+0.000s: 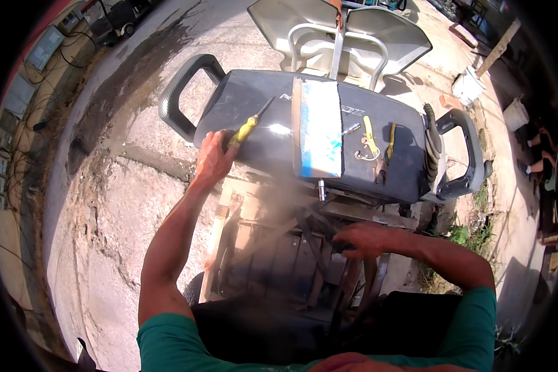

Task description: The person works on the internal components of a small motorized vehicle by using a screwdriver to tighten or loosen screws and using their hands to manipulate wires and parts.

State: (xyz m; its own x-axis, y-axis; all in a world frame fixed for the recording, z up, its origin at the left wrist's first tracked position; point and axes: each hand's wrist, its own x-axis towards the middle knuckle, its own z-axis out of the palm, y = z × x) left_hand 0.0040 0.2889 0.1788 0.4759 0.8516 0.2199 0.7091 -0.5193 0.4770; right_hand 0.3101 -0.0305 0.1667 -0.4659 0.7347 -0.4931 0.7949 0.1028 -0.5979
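My left hand (214, 160) is at the near left edge of a long black casing (260, 99) with a loop handle at each end. Its thumb and fingers close round the butt of a yellow-handled screwdriver (247, 129), whose blade points away over the casing. Lower down, my right hand (364, 240) reaches in among the dark straps and bars of a worn frame (223, 214). Its fingers are curled, and what they grip is too dark to make out. A shiny metal socket (322, 190) stands out at the casing's near edge.
A white and blue board (319, 124) lies across the casing. Right of it are a yellow-handled tool (369, 131), a second yellow tool (391, 139) and small metal parts. A pale chair (384, 46) stands beyond, a white bucket (468, 87) at far right. Concrete ground surrounds everything.
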